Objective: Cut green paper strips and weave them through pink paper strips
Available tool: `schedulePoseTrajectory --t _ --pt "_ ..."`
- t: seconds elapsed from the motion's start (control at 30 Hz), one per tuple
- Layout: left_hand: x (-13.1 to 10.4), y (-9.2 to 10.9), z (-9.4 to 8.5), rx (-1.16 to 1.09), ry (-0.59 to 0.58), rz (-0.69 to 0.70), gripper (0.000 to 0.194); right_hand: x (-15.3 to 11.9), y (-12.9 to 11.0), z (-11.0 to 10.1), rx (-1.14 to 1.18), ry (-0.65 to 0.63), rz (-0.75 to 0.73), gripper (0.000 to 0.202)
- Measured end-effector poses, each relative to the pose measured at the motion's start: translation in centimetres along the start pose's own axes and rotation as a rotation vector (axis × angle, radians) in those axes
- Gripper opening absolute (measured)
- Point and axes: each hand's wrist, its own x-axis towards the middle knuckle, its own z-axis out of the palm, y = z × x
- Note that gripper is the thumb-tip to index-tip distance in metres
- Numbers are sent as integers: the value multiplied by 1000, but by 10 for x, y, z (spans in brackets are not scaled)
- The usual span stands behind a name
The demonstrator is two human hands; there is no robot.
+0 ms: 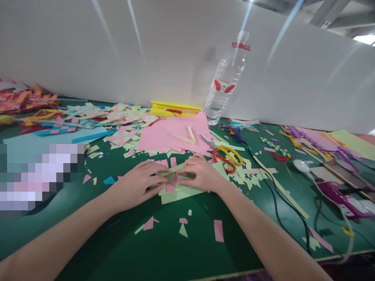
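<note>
In the head view, both my hands work on a pale green slit sheet of paper (172,197) with pink strips woven through it. My left hand (140,179) grips its left side, fingers on top and thumb below. From the right, my right hand (202,171) pinches a curled pink paper strip (176,178) between thumb and fingers. Two pink strip ends (173,161) stick out beyond the far edge. Scissors (225,155) with red and yellow handles lie just past my right hand. A pink sheet (172,132) lies farther back.
A clear bottle (224,86) stands by the white partition (117,50). Woven paper pieces (125,117) pile up at back left. A blue glue gun (234,130) trails its black cord to the right, near a purple-and-white device (342,199). Paper scraps (218,231) dot the green table (140,253).
</note>
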Motion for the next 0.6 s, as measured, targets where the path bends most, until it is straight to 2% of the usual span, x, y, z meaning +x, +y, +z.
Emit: schedulePoseTrajectory --t 0.27,0.6 --pt "0 -4 4 -25 22 30 22 0 1 4 -41 8 -33 38" --pt "0 -3 4 -35 18 21 19 2 -1 2 32 -33 -23 32"
